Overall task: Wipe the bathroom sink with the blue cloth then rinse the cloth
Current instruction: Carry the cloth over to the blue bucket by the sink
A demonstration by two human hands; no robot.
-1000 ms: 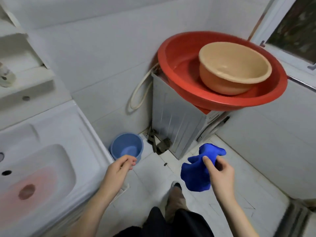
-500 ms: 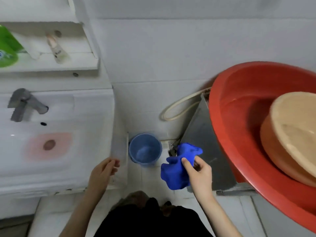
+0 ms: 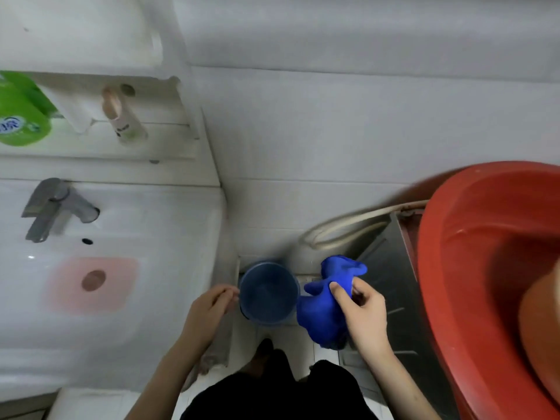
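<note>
Cloth hung from the right hand, bright blue and all bunched up. The right grip was closed on it, with the thumb pressed on the front and the fingers curled behind, so the top stuck up in a lump and the rest drooped down. It was held in the air above the floor, just beside the small blue bucket and well apart from the sink, which was off to the left. The left hand had nothing in it; its grip was loose and half curled, near the right edge of the sink. The cloth looked soft and floppy, and very light. It would bend any way you pushed it and could not break. It was hard to tell if it was wet or dry. A wet one would be a bit heavier and might drip. I think the best way to use it would be to spread it flat under the palm, not pinch it at one corner, so more of it rubs the sink. The sink looked smooth and hard, with a pink patch around the drain. The tap sat at the back edge, and that was likely where the cloth would get rinsed. No wiping had started yet.
</note>
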